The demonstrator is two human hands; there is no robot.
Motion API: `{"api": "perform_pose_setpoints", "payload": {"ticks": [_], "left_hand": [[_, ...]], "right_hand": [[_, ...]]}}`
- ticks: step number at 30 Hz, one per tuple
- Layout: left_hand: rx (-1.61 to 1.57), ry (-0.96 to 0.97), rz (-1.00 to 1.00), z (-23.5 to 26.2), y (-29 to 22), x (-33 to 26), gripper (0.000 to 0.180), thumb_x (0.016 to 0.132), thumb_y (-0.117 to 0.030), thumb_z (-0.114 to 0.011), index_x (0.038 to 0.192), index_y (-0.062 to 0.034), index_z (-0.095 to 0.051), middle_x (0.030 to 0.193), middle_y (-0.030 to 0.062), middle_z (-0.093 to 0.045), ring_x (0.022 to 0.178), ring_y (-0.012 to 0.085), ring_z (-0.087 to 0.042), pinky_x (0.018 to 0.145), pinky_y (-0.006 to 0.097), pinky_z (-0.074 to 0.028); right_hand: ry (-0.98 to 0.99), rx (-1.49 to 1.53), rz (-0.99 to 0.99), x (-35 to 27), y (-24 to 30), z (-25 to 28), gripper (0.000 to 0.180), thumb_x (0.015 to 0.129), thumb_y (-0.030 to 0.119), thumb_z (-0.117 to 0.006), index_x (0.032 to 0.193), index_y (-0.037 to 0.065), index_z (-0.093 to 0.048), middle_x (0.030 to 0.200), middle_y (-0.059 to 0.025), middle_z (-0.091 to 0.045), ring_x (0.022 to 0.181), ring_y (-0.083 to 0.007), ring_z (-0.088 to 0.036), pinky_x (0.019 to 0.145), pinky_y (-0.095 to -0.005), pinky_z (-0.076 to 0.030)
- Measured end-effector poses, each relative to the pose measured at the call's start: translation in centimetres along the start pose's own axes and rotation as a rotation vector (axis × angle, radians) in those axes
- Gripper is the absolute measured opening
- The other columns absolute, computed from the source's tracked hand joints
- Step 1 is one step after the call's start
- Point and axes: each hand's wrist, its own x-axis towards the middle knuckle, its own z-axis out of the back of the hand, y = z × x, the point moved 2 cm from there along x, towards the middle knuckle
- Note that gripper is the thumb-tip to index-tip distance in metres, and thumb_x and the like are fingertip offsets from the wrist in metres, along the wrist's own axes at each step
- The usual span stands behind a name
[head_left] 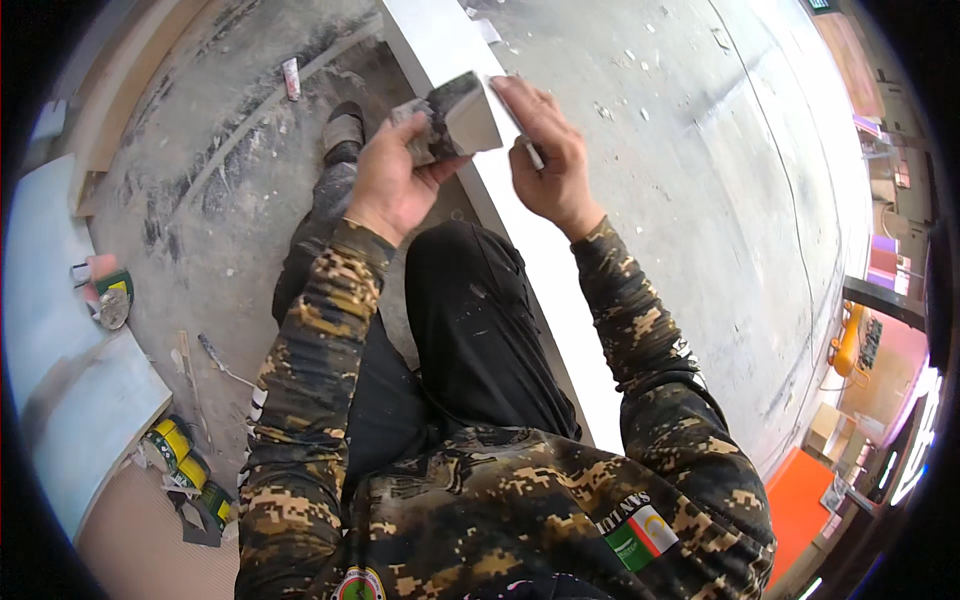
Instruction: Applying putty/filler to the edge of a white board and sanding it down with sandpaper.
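Putty knife [462,118] in left hand [395,180], blade toward white edge [520,240].

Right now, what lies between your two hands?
In the head view, the wide putty-knife blade held by the left hand lies between it and the right hand.

Putty knife [468,112]: handle hidden inside left hand [395,180]. Thin tool [533,153]: mostly covered by right hand [548,160]. Tins [185,465]: lettering too small to tell.

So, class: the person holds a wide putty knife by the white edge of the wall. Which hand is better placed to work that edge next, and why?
Probably the right hand: its fingers already lie on the white edge, gripping a small tool. The left hand is busy holding the putty knife.
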Motion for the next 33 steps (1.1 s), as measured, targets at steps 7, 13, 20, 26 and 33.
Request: {"api": "perform_pose_setpoints", "payload": {"ticks": [7,13,20,26,33], "left_hand": [[0.129,0.020,-0.208,-1.4,-1.0,-0.7,0.027,0.102,-0.014,-0.043,0.128,-0.0052,-0.044,0.121,0.0101,-0.060,0.105,0.0243,-0.066,0.081,0.046,-0.062],[0.771,0.014,-0.827,0.7,-2.0,1.5,0.021,0.101,-0.014,-0.049,0.117,0.0001,-0.050,0.108,0.0134,-0.064,0.092,0.0295,-0.066,0.080,0.037,-0.050],[1.076,-0.113,-0.933,-0.7,-2.0,0.4,0.024,0.100,-0.014,-0.048,0.120,-0.0015,-0.050,0.097,0.0290,-0.065,0.095,0.0515,-0.061,0.076,0.051,-0.049],[0.812,-0.243,-0.966,1.4,-3.2,-0.3,0.031,0.103,-0.018,-0.046,0.126,0.0026,-0.046,0.119,0.0270,-0.058,0.109,0.0419,-0.059,0.090,0.042,-0.046],[0.195,-0.332,-0.750,4.9,-6.9,0.0,0.058,0.101,-0.022,-0.048,0.151,-0.0095,-0.021,0.140,0.0165,-0.047,0.115,0.0278,-0.060,0.077,0.046,-0.060]], "right_hand": [[0.077,-0.120,-0.120,-3.1,-2.0,0.0,0.058,0.077,-0.014,-0.057,0.129,0.011,-0.064,0.129,-0.0123,-0.064,0.120,-0.0350,-0.058,0.101,-0.0418,-0.050],[0.186,-0.221,-0.150,1.8,-1.7,2.0,0.051,0.080,-0.010,-0.055,0.126,0.009,-0.065,0.124,-0.0114,-0.066,0.112,-0.0344,-0.061,0.099,-0.0423,-0.050],[0.373,-0.189,-0.052,2.1,0.1,-1.7,0.049,0.074,-0.007,-0.057,0.121,0.005,-0.063,0.119,-0.0132,-0.064,0.113,-0.0371,-0.058,0.101,-0.0435,-0.047],[0.579,-0.198,0.042,-0.9,-0.9,-3.3,0.045,0.077,0.000,-0.062,0.121,0.008,-0.065,0.119,-0.0128,-0.064,0.115,-0.0335,-0.058,0.101,-0.0443,-0.046],[0.520,-0.587,-0.151,-1.4,-13.6,-4.5,0.038,0.085,0.004,-0.060,0.122,0.012,-0.064,0.119,-0.0094,-0.063,0.121,-0.0305,-0.052,0.103,-0.0471,-0.039]]}}
